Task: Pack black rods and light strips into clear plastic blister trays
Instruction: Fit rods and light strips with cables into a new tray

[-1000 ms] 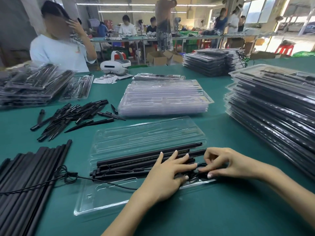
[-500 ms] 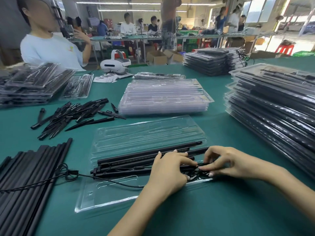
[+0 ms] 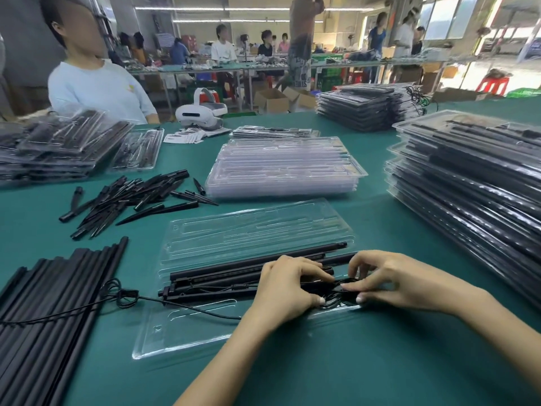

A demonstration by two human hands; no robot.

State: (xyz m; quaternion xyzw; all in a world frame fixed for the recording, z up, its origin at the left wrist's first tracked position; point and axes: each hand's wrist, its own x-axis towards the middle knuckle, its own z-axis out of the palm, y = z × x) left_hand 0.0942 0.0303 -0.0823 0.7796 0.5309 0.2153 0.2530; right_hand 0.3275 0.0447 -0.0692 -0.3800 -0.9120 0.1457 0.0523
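Note:
An open clear blister tray [image 3: 187, 332] lies on the green table in front of me. Several black rods and light strips [image 3: 234, 271] lie across its middle. A thin black cable [image 3: 187, 307] runs from them leftward over the tray. My left hand [image 3: 288, 285] has its fingers curled over the right part of the rods. My right hand [image 3: 389, 281] pinches the coiled black cable [image 3: 336, 298] at the rods' right end, fingertips meeting those of the left hand.
Loose black rods [image 3: 49, 312] lie at the left front, black spikes [image 3: 131, 197] behind them. Empty clear trays [image 3: 284, 168] are stacked at centre. Filled trays [image 3: 474, 194] pile high at right, more at far left [image 3: 55, 148]. A person sits across the table.
My left hand's fingers have curled from flat onto the rods. My right hand stays at the cable coil. The person opposite lowered a hand and turned.

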